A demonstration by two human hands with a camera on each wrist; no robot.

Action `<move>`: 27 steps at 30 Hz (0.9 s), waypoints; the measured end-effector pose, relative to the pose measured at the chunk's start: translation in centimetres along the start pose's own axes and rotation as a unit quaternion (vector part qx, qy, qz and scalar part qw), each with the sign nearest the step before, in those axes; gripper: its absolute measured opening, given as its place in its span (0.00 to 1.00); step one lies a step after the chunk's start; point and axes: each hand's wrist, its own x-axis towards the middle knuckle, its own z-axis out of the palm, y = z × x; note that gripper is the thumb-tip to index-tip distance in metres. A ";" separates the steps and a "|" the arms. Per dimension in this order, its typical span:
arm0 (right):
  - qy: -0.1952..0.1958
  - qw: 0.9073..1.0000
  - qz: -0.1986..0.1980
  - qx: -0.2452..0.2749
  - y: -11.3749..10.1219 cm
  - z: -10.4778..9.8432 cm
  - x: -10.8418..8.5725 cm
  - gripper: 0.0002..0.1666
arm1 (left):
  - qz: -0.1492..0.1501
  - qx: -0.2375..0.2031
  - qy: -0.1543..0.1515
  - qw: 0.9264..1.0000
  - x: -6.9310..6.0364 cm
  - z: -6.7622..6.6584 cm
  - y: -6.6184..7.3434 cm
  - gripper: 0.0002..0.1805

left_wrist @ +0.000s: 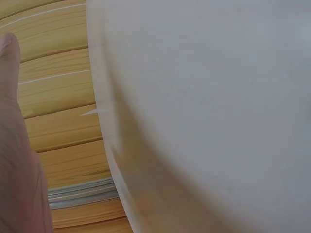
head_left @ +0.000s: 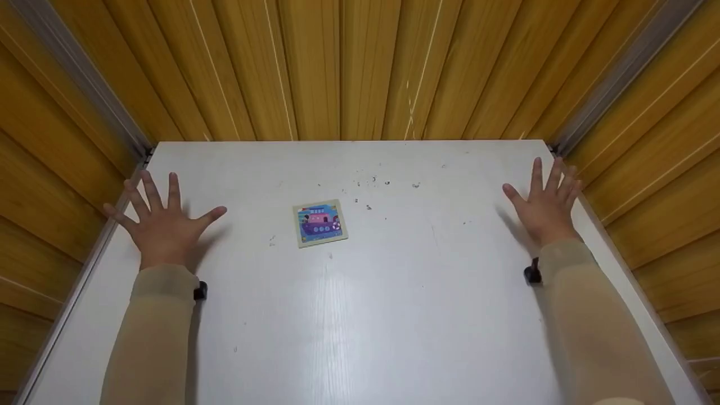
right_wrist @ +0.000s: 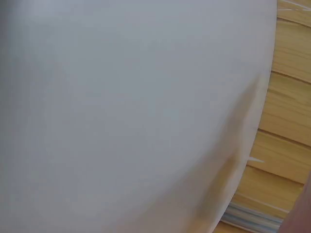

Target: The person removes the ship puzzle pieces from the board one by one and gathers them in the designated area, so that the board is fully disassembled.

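Booth-like workspace — home, lab or workshop, cannot tell — flat white wood-grained tabletop, small dark scuff marks on it, yellow-brown wood-look slatted panels along three sides, straight grey corner strips

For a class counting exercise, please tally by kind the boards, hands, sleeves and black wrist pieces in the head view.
Square boat-picture board: 1
Hands, left hand and right hand: 2
Beige sleeves, left sleeve and right sleeve: 2
Black wrist pieces, left piece and right piece: 2
Total: 7
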 end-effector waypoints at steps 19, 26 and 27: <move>0.054 0.992 -0.113 0.023 -12.6 3.8 -0.5 0.67 | 0.011 -0.089 0.047 0.995 -1.3 -0.5 8.8 0.77; 0.062 0.987 -0.138 0.046 -17.7 3.8 -0.3 0.69 | 0.042 -0.119 0.063 0.990 -1.6 -2.0 12.0 0.79; 0.064 0.987 -0.142 0.051 -18.6 3.7 -0.3 0.69 | 0.047 -0.125 0.065 0.989 -1.7 -2.2 12.4 0.78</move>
